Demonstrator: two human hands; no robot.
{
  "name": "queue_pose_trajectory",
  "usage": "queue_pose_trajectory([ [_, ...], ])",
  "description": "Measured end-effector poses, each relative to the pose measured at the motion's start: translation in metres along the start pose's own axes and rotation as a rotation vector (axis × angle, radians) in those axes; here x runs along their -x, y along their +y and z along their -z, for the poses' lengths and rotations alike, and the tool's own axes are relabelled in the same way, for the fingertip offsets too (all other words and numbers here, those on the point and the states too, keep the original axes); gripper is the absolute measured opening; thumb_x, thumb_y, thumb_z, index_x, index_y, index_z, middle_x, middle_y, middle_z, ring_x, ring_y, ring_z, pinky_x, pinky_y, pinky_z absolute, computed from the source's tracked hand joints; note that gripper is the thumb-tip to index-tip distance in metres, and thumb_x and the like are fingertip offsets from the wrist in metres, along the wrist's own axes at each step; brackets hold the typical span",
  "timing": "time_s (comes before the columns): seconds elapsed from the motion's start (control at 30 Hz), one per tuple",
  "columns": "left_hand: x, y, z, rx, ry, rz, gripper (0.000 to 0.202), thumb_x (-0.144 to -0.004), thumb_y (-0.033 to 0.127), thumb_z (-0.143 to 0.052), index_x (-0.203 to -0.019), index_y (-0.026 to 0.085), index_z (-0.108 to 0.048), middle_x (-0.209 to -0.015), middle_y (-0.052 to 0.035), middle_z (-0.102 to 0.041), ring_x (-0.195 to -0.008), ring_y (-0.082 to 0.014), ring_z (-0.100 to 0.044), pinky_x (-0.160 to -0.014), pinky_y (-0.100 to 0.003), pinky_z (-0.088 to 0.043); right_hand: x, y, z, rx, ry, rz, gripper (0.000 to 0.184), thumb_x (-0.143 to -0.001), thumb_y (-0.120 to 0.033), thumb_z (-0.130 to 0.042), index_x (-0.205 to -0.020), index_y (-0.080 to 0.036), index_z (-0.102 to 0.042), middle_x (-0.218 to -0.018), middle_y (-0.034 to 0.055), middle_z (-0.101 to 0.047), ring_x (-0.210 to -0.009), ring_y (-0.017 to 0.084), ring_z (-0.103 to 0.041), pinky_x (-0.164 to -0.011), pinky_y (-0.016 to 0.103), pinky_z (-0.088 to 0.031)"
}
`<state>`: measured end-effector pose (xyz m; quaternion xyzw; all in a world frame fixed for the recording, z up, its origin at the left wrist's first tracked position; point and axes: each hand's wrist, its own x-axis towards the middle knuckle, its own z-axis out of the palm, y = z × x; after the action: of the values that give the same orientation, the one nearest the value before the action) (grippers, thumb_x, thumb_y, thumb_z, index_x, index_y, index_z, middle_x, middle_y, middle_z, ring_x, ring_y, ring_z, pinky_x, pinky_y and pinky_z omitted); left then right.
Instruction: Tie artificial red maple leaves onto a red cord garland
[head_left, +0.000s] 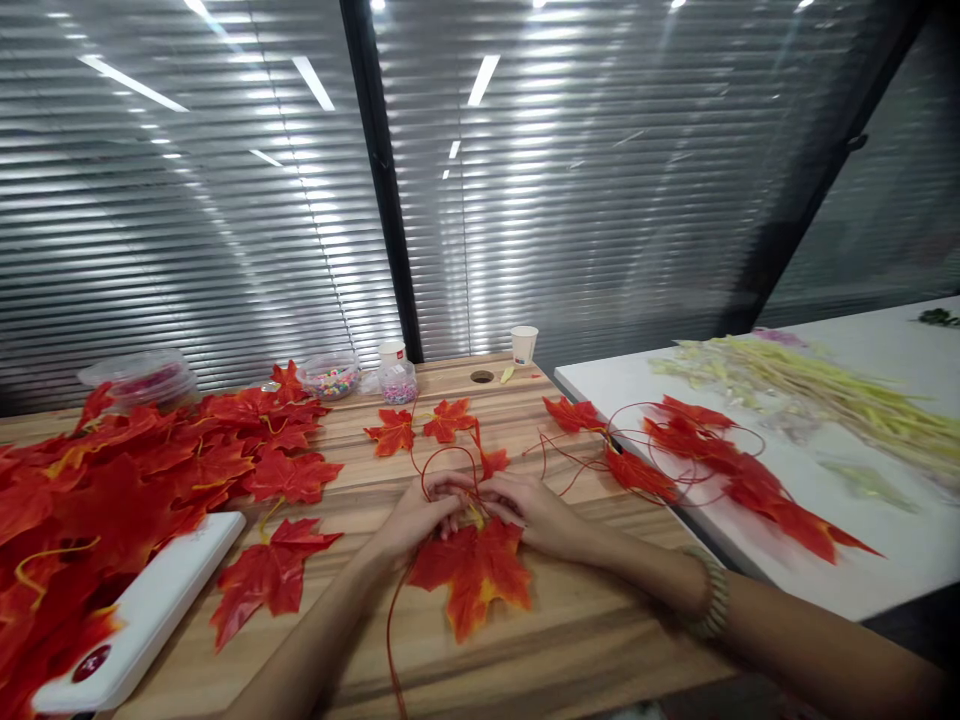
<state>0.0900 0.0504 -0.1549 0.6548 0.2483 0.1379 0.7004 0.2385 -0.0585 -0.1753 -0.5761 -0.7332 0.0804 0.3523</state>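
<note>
A red artificial maple leaf (pixel 476 575) lies at the front middle, its yellow stem pointing away from me. My left hand (pixel 427 515) and my right hand (pixel 529 510) meet at that stem, fingers bent inward. A thin red cord (pixel 391 640) loops up over my fingers and trails down past my left wrist. The right fingertips pinch close to the stem and cord. The left fingers are curled round the cord; exactly what each fingertip grips is partly hidden. Just beyond my hands, smaller maple leaves (pixel 448 421) are strung on the cord.
On the left, a heap of red maple leaves (pixel 127 490) surrounds a white oblong device (pixel 165 610). Bead containers (pixel 334 378) and paper cups (pixel 524 345) stand at the back of the wooden table. Strung leaves (pixel 720 460) and yellow stems (pixel 840 390) lie on the white table.
</note>
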Motion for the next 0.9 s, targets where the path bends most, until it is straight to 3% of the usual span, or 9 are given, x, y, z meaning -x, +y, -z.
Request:
queue_pose_trajectory([
  [0.5, 0.0003, -0.0002, 0.0051, -0.021, -0.024, -0.080, 0.029, -0.067, 0.034, -0.066, -0.085, 0.012, -0.061, -0.052, 0.0024, -0.054, -0.040, -0.0050, -0.043, -0.040, -0.016, -0.035, -0.0002, -0.0077, 0.0065, 0.030, 0.100, 0.050, 0.019, -0.086, -0.017, -0.042, -0.094, -0.015, -0.060, -0.075, 0.0051, -0.056, -0.068, 0.014, -0.050, -0.061, 0.024, -0.037],
  [0.9, 0.0015, 0.0004, 0.0033, -0.016, -0.021, -0.102, 0.030, -0.058, 0.026, -0.074, -0.082, 0.013, -0.061, -0.050, 0.0033, -0.055, -0.040, -0.0056, -0.045, -0.041, -0.017, -0.039, 0.0016, -0.0083, 0.0066, 0.022, 0.222, 0.114, 0.015, -0.084, -0.016, -0.047, -0.088, -0.015, -0.061, -0.070, 0.0031, -0.055, -0.064, 0.012, -0.049, -0.058, 0.021, -0.037],
])
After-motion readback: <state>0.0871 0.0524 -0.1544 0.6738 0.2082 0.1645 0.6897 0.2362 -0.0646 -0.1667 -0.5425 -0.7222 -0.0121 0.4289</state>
